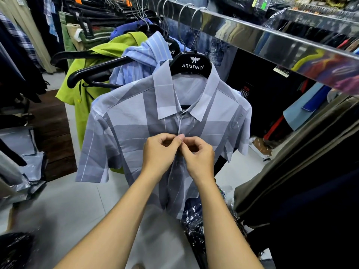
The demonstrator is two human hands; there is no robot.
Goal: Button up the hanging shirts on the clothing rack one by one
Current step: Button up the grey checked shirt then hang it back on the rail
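Note:
A grey and pale-blue checked short-sleeved shirt (pixel 124 133) hangs facing me on a black hanger (pixel 192 64) from the shiny metal rail (pixel 272 41). Its collar button is fastened. My left hand (pixel 161 152) and my right hand (pixel 198 154) meet at the placket a little below the collar, fingertips pinching the two front edges together. The button between my fingers is hidden. Below my hands the front hangs slightly apart. Behind it hang a light blue striped shirt (pixel 143 55) and a lime green shirt (pixel 83 94).
Several more hangers and garments crowd the rail further back. Dark clothes (pixel 291 181) hang close on the right. Plastic-wrapped packages (pixel 196 216) lie on the floor under the shirt, and grey bags (pixel 23 152) lie at the left.

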